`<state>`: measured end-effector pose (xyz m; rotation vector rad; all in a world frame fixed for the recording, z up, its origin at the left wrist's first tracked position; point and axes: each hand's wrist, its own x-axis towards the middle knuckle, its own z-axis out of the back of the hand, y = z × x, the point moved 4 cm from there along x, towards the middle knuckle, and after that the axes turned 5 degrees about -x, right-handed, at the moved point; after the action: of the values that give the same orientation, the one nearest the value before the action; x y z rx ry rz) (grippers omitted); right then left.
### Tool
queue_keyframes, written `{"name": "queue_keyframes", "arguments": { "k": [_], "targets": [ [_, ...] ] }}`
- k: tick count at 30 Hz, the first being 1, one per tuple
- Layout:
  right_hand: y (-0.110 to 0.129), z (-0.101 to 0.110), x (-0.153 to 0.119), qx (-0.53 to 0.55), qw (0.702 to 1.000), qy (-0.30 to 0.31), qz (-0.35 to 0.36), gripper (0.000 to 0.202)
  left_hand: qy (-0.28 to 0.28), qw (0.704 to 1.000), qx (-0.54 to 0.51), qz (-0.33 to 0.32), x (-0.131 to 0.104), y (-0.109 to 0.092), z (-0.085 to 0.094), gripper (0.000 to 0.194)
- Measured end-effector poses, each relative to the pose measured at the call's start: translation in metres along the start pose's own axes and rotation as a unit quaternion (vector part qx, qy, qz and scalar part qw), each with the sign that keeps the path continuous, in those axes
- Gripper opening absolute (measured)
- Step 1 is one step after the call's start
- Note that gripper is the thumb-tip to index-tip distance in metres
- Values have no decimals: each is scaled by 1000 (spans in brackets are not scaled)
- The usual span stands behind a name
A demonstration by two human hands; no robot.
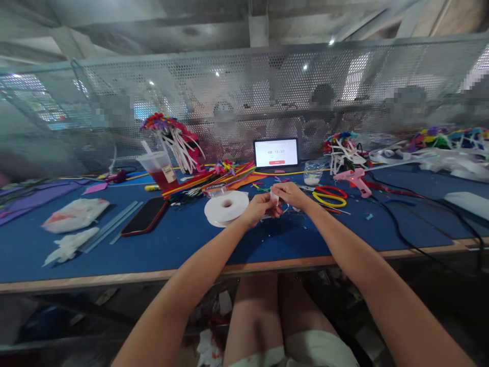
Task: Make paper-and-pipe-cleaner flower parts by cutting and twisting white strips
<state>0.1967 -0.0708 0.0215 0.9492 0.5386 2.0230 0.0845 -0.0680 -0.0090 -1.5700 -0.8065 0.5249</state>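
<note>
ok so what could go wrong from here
The cup of red drink stands close to the phone, so a knock might wet it. The pink glue gun shows a red light, so it could burn the right hand. A black cord crosses the table edge and might snag.

Dim overall; tablet screen (275,152) glows; mesh panel (237,86) hazy; outer edges stretched.

White spool (214,207), pink glue gun (356,179)

Bare forearms (198,275) stretched forward, left hand (259,208) and right hand (291,194) close together, fingers (280,189) curled inward
</note>
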Motion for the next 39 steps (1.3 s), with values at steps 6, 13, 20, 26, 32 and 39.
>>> {"name": "queue_keyframes", "arguments": {
  "k": [6, 13, 20, 26, 32, 39],
  "targets": [
    [8, 3, 0, -59, 998, -2, 27, 32, -1, 1000, -1, 16, -2, 1, -1, 34],
    [7, 2, 1, -78, 995, -40, 41, 31, 9, 998, 4, 56, -4, -1, 0, 37],
    [7, 1, 3, -80, 995, -23, 53, 29, -17, 998, 52, 5, -4, -14, 11, 38],
    [9, 0, 3, -54, 997, 6, 49, 31, -63, 996, 51, -36, -2, -14, 15, 37],
    [3, 1, 3, -25, 999, -11, 15, 39, -97, 993, 40, -54, -3, -15, 14, 34],
    [1, -2, 0, -22, 1000, 2, -7, 48, -162, 981, 13, -107, 0, -17, 23, 34]
  ]
}}
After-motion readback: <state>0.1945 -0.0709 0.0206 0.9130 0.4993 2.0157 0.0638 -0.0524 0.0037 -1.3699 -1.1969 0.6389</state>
